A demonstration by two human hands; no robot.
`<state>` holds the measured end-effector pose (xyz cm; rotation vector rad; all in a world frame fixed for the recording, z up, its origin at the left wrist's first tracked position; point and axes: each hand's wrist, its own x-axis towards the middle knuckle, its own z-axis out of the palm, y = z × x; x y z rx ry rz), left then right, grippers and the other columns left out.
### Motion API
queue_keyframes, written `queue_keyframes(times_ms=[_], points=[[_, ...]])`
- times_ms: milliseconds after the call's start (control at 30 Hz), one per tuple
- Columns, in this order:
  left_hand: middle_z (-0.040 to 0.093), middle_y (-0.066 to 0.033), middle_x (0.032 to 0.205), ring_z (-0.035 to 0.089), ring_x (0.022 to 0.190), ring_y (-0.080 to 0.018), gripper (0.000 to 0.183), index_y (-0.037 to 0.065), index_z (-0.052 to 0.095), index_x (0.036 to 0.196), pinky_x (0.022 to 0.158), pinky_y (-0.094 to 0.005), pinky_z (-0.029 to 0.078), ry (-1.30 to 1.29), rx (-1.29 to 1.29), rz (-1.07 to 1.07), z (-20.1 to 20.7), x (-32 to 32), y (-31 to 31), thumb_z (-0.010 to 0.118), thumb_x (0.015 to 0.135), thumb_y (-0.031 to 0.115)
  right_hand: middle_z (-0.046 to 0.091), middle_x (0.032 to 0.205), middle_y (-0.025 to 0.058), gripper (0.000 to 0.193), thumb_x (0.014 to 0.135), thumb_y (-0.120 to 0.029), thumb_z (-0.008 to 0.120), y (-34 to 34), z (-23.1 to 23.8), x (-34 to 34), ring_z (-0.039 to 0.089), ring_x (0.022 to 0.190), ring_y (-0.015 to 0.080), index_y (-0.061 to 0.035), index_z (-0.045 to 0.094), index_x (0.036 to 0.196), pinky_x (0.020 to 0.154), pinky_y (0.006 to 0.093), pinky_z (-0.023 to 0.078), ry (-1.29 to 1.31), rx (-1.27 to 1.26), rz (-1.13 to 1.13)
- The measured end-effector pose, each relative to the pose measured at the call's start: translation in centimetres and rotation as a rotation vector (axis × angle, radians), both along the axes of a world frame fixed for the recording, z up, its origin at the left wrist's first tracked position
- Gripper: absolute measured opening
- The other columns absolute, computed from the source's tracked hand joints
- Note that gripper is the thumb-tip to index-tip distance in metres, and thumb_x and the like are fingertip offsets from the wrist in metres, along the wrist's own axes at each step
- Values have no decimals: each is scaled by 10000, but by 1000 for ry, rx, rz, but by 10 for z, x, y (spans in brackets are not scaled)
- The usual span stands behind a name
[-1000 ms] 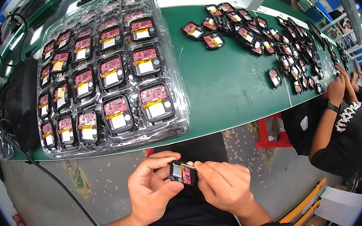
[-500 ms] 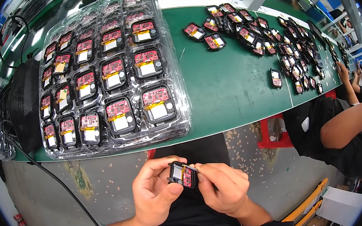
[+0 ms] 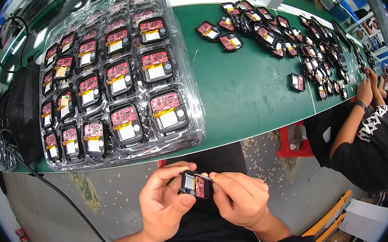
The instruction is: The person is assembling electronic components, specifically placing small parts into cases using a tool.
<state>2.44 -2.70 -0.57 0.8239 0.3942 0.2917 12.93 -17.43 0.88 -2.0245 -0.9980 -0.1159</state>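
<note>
In front of my lap, below the table edge, my left hand (image 3: 165,203) is closed round a small black device housing (image 3: 201,193). The housing is tilted and exposes a red circuit board (image 3: 200,186), a silvery-white battery (image 3: 189,182) and yellow tape between them. My right hand (image 3: 242,198) pinches a thin silvery tool (image 3: 203,176) between thumb and fingers. The tool lies along the upper edge of the housing; its tip is too small to make out.
A clear plastic tray (image 3: 190,109) of similar open housings stands on the green table (image 3: 248,98). More housings (image 3: 269,37) are heaped toward the back right. At right sits a co-worker (image 3: 371,139) near a red stool (image 3: 291,143). A black cable (image 3: 70,200) hangs at left.
My hands and the housing stay almost in place, with only a slight shift. The co-worker at right has moved an arm, now raised toward the table, and more of the torso shows.
</note>
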Motion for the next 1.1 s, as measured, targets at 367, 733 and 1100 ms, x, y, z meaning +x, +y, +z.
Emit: queue_keyframes(times_ms=[367,733,1100], points=[[517,-206,1423,608,1274,-295,555,-48,545,1357,1043,-382,538,-56,73,-33,2,2,2,835,898,69,746,851,102,246,761,62,765,-4,-1,3,727,676,234,20,737,1002,580,317,589,-22,20,32],[532,-228,1413,605,1280,-301,536,-33,570,1332,1081,-407,519,-86,125,26,-6,-2,-3,843,873,22,760,861,132,226,766,59,758,-1,2,-4,759,705,264,19,732,987,566,319,591,-20,-9,8],[614,-194,1190,717,1051,-350,721,18,557,1250,892,-462,633,-140,473,165,43,-10,37,954,767,376,653,1155,226,373,871,24,717,-20,-1,77,692,918,424,19,656,1240,790,472,580,-289,-85,-342]])
